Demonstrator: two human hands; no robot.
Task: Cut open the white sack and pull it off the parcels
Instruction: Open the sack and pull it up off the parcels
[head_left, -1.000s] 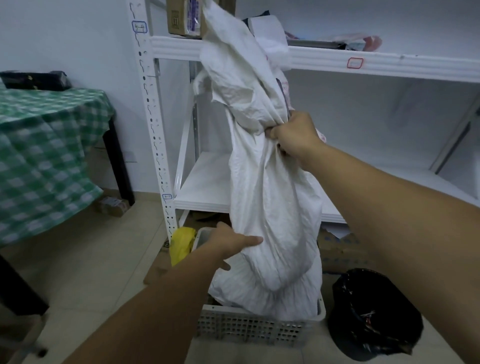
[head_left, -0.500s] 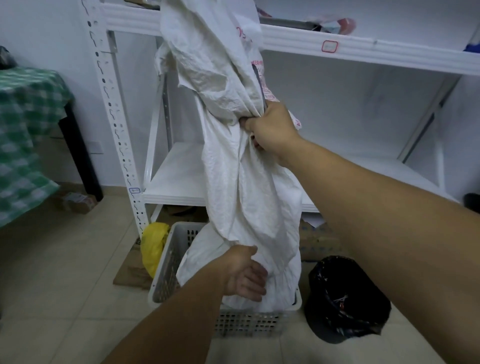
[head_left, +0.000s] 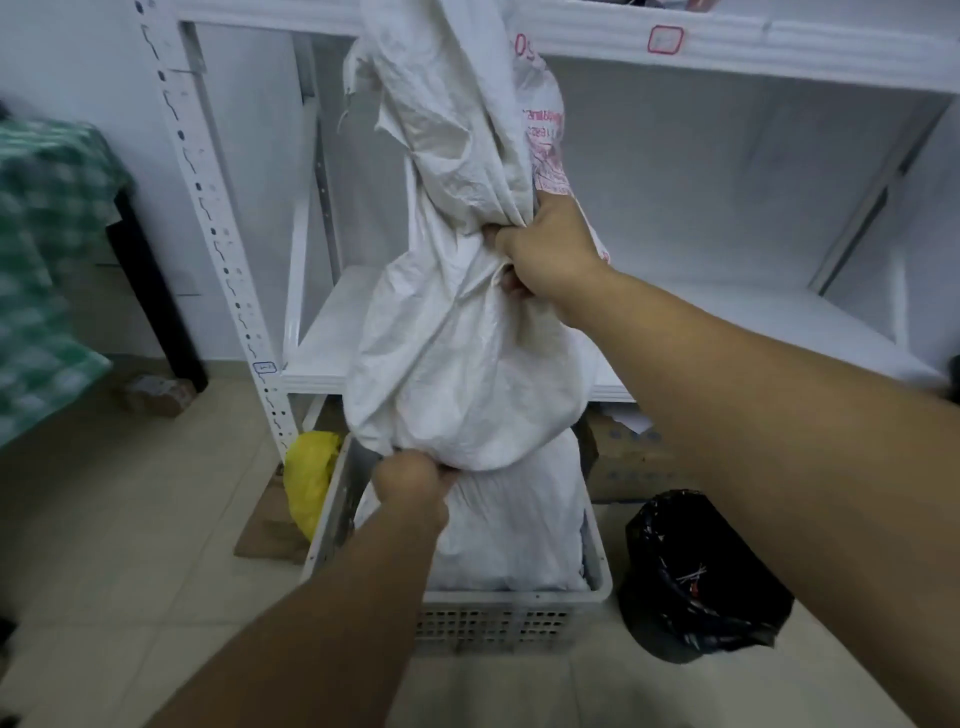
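A crumpled white woven sack (head_left: 457, 353) with pink print hangs upright in front of the shelving, its lower end inside a grey perforated plastic crate (head_left: 498, 618) on the floor. My right hand (head_left: 545, 249) is clenched on a bunch of the sack's fabric at mid height. My left hand (head_left: 413, 480) grips a fold of the sack lower down, just above the crate's rim. The sack bulges between my two hands. No parcels show; the sack fills the crate.
White metal shelving (head_left: 727, 41) stands behind the sack. A black bin bag (head_left: 696, 577) sits right of the crate, a yellow bag (head_left: 309, 467) and flat cardboard (head_left: 265, 525) left of it. A green checked tablecloth (head_left: 47, 260) covers a table at the far left.
My left hand went from resting open against the sack to gripping a low fold. The view swung right and closer; the sack now bulges between my hands.
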